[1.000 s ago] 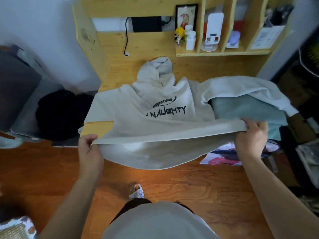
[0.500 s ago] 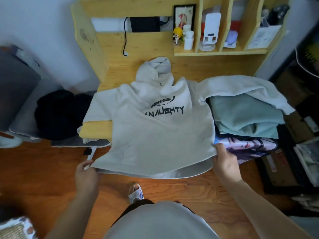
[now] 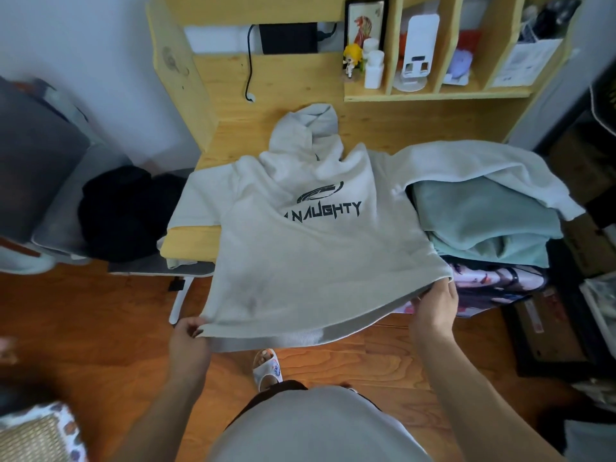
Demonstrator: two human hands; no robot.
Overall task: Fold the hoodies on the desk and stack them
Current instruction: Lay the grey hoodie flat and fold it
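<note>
the cream hoodie [image 3: 310,255] with the black "naughty" print is lying face up across the wooden desk [image 3: 190,243], its hood pointing toward the back of the desk and its lower half hanging past the desk's front edge over the floor. the left hand [image 3: 188,340] is pinching the hem at the hoodie's left corner, in front of the desk, with fingers and thumb closed on the ribbed band. the right hand [image 3: 433,303] is gripping the hem at the right corner, also in front of the desk, with the fingers curled under the fabric and the thumb on top. between the two hands the hem is sagging in a shallow curve and showing its grey ribbed underside.

on the right part of the desk a folded teal hoodie [image 3: 483,221] is sitting just beside the cream one, and the cream hoodie's right sleeve [image 3: 483,168] is draping over the top of it. the left sleeve is spilling off the desk's left side. a black garment [image 3: 123,208] is lying on a grey chair to the left of the desk. above the back of the desk a shelf [image 3: 433,93] is holding a small figurine [image 3: 351,60] and a white bottle [image 3: 374,70] standing side by side.
</note>
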